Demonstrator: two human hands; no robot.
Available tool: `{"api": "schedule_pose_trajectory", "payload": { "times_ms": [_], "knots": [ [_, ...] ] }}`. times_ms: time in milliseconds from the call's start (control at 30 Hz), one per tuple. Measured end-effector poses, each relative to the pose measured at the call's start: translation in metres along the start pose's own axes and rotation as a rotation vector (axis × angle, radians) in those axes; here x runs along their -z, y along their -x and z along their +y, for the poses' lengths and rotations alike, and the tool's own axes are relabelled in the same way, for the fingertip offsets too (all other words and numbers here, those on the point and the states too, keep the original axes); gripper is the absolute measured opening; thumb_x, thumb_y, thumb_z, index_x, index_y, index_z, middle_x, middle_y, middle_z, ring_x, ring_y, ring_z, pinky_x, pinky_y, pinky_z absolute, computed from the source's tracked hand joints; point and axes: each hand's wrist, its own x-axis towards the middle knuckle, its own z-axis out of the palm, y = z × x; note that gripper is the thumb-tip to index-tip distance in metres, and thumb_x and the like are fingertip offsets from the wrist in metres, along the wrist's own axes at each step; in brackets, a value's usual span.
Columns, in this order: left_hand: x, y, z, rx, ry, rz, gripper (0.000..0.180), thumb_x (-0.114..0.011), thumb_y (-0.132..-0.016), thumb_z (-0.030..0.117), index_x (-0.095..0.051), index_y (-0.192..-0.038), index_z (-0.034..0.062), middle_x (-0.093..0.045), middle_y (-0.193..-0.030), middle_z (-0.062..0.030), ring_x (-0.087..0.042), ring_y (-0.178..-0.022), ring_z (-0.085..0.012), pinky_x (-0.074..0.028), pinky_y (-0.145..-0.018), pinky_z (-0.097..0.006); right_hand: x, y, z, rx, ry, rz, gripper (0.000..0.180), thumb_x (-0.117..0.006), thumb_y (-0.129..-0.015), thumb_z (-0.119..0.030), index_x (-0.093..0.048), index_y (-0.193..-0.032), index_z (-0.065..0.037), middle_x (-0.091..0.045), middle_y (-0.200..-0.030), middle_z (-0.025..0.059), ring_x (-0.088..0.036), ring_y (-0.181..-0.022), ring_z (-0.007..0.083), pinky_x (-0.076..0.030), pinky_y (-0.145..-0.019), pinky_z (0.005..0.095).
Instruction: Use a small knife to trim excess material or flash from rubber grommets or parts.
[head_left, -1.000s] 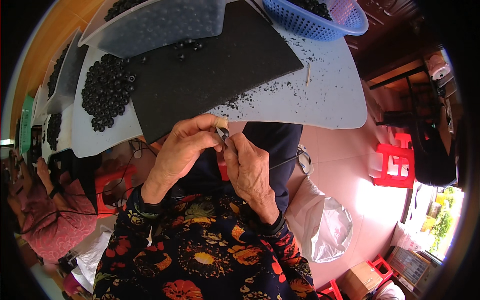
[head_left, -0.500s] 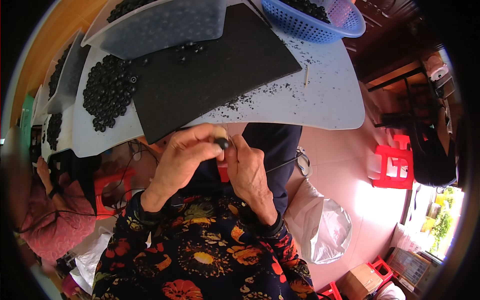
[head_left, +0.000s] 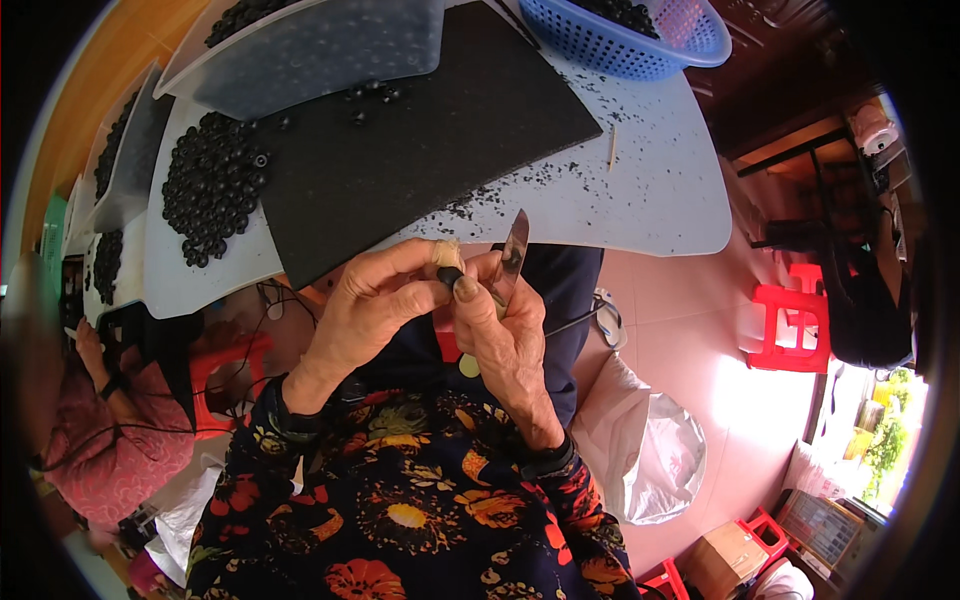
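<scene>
No text, label, brand, number or sign can be read anywhere in the frame; the gridded panel (head_left: 815, 530) at the lower right of the frame shows only fine marks, too small to tell whether they are print

Mid-frame, the pointed silver metal knife blade (head_left: 515, 246) looks shiny; top centre, the flat black board (head_left: 430, 140) looks matt; upper right, the perforated blue basket (head_left: 600, 48) looks plastic.
</scene>
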Motion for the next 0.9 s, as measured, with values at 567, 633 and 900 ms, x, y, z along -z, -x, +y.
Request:
{"api": "schedule_pose_trajectory", "payload": {
  "times_ms": [567,633,900],
  "knots": [
    [-0.002,-0.008,-0.006,0.155,0.283,0.077,0.025,-0.048,-0.091,0.007,-0.054,-0.114,-0.0022,-0.057,-0.082,-0.0004,-0.051,-0.072,-0.0056,-0.041,-0.063,-0.019,0.001,-0.014,0.0,0.112,0.248,-0.017,0.014,-0.057,-0.091,-0.01,-0.056,-0.101,-0.001,-0.056,-0.068,0.0028,-0.051,-0.06,0.0067,-0.042,-0.055,0.022],
    [0.004,-0.012,-0.005,0.099,0.274,0.062,0.021,-0.048,-0.092,0.008,-0.054,-0.11,-0.0015,-0.056,-0.081,-0.001,-0.051,-0.072,-0.0057,-0.041,-0.063,-0.019,0.003,-0.025,-0.021,0.106,0.366,-0.013,0.013,-0.056,-0.092,-0.01,-0.056,-0.1,0.0,-0.058,-0.07,0.0032,-0.052,-0.063,0.0073,-0.044,-0.057,0.0225],
    [0.023,-0.029,0.003,-0.076,0.451,0.113,0.015,-0.046,-0.093,0.008,-0.051,-0.105,0.0,-0.058,-0.084,-0.0053,-0.054,-0.082,-0.0111,-0.042,-0.081,-0.026,0.032,-0.147,-0.158,0.573,0.788,0.329,0.036,-0.052,-0.093,-0.022,-0.047,-0.122,0.0,-0.052,-0.072,-0.0004,-0.039,-0.047,0.0013,-0.03,-0.04,0.0165]
  ]
}}
